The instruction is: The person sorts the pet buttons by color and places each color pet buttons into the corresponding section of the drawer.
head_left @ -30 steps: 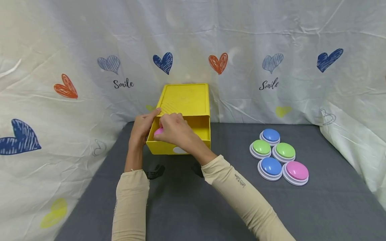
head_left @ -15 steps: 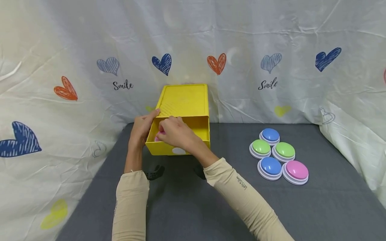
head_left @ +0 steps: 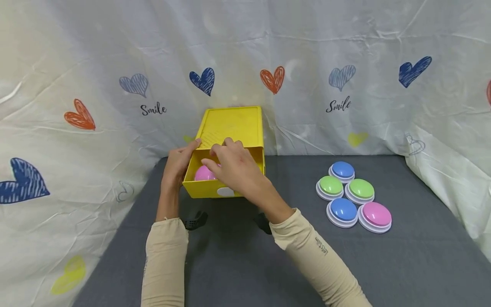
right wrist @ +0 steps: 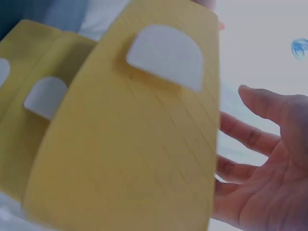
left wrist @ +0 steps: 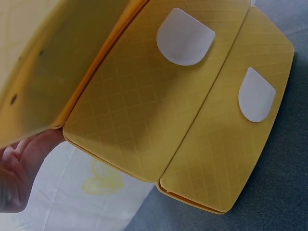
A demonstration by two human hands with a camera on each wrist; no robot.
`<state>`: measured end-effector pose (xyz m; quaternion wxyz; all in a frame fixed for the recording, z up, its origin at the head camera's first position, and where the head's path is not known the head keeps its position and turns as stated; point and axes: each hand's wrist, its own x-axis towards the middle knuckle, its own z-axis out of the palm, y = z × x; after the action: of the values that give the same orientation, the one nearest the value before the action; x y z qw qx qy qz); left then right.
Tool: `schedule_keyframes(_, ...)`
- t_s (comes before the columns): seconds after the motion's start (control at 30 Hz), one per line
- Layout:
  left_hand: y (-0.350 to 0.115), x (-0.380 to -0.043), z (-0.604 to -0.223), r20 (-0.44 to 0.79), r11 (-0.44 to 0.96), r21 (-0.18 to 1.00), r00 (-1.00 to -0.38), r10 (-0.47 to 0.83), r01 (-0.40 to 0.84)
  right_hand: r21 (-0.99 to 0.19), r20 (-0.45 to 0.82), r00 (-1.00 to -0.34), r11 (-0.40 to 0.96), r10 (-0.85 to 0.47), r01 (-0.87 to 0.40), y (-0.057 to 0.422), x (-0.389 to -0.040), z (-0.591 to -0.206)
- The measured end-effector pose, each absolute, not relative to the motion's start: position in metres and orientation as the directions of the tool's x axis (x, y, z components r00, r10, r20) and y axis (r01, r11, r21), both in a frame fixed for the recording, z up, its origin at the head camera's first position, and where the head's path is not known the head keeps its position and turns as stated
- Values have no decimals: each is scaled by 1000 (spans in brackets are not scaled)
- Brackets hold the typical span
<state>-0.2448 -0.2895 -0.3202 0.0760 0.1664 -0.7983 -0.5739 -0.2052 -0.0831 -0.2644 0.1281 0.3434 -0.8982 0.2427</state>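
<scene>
A yellow drawer unit point(head_left: 234, 123) stands at the back of the table, its top drawer point(head_left: 201, 189) pulled out. Inside the drawer, at its left end, lies a pink push button point(head_left: 204, 173), partly covered by the right hand in the head view. My left hand point(head_left: 177, 164) holds the unit's left side, thumb over the top edge near the drawer opening. Above the drawer is my right hand point(head_left: 239, 166), fingers spread and holding nothing. The right wrist view shows its palm point(right wrist: 264, 192) beside the drawer front, which has a white half-round handle point(right wrist: 166, 55).
To the right on the dark table point(head_left: 245, 273) sit several push buttons with white bases: a blue one point(head_left: 342, 169), a green one point(head_left: 330, 185) and a pink one point(head_left: 377, 214) among them. Behind hangs a pale curtain point(head_left: 299, 38) printed with hearts. Closed drawers point(left wrist: 207, 139) lie below the open one.
My right hand has let go of the pink push button in the drawer, opened its fingers and moved slightly up and right. The left hand keeps its hold on the drawer unit.
</scene>
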Motion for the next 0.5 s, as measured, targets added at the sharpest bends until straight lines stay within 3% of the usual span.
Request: schedule_keyframes(0.5,-287,-247,-321,-92,296,933,-929,-358,-206,-377,533,-772,719,-346,-583,-4,-197,-269)
